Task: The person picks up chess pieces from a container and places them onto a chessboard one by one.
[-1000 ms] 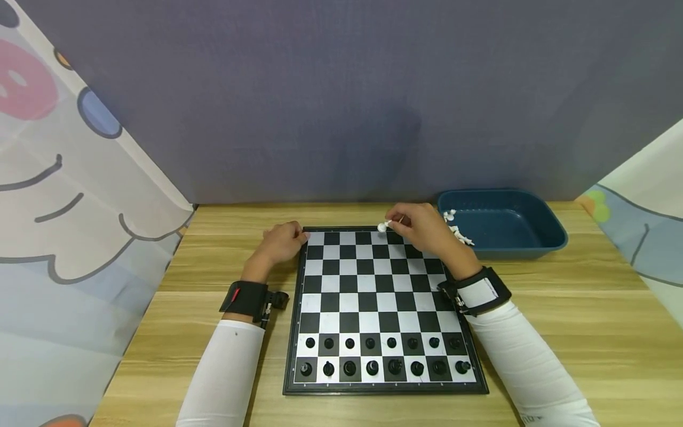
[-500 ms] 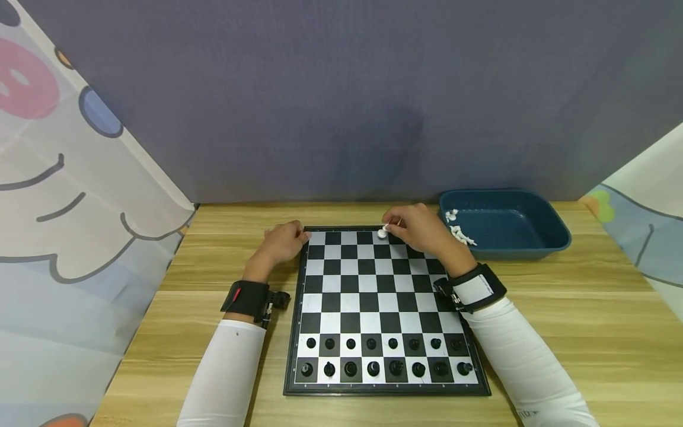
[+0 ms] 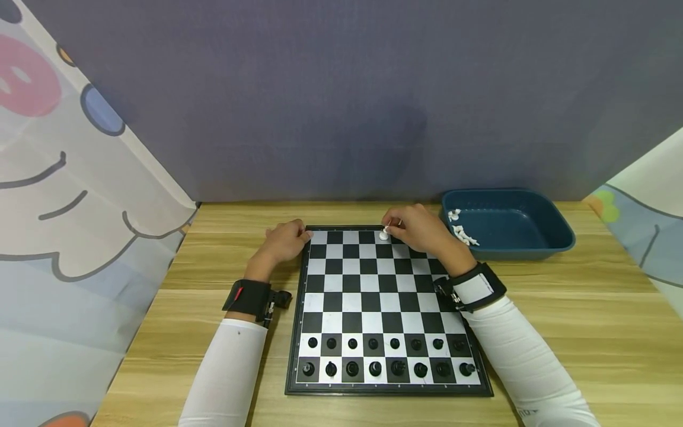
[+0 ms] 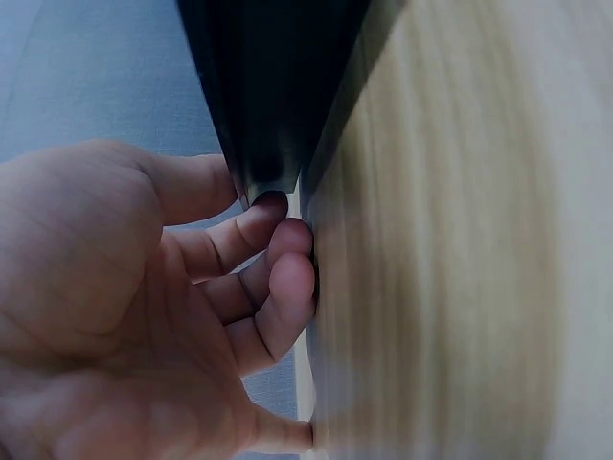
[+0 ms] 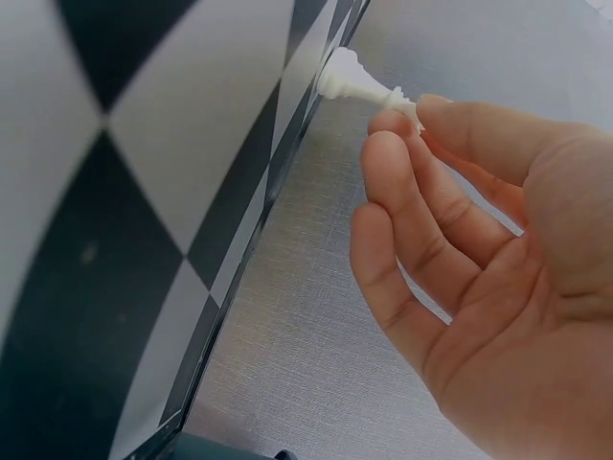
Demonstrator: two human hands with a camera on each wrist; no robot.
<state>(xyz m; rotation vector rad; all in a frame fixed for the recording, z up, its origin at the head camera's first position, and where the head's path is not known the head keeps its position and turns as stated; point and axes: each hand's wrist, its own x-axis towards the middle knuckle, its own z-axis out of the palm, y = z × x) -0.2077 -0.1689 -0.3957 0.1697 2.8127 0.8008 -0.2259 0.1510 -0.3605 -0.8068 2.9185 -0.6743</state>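
Note:
My right hand (image 3: 418, 228) pinches the top of a tall white chess piece (image 3: 384, 235) between thumb and fingertips. The piece stands on a white square in the far row of the chessboard (image 3: 368, 283). In the right wrist view, the white chess piece (image 5: 352, 79) has its wide base against the board; its top is partly covered by the fingers. My left hand (image 3: 285, 242) holds the board's far left corner. Seen in the left wrist view, the thumb and index finger of the left hand (image 4: 144, 287) grip the dark board corner (image 4: 273, 125).
Two rows of black chess pieces (image 3: 375, 369) stand along the near side of the board. Right of the board's far end is a blue plastic basin (image 3: 533, 254) with several white chess pieces (image 3: 464, 235) lying inside. A grey panel (image 3: 341, 118) rises behind the wooden table (image 3: 576, 320).
The right hand has lowered the white chess piece from over the far edge and turned it from tilted to upright on a far-row square. The left hand stays on the corner.

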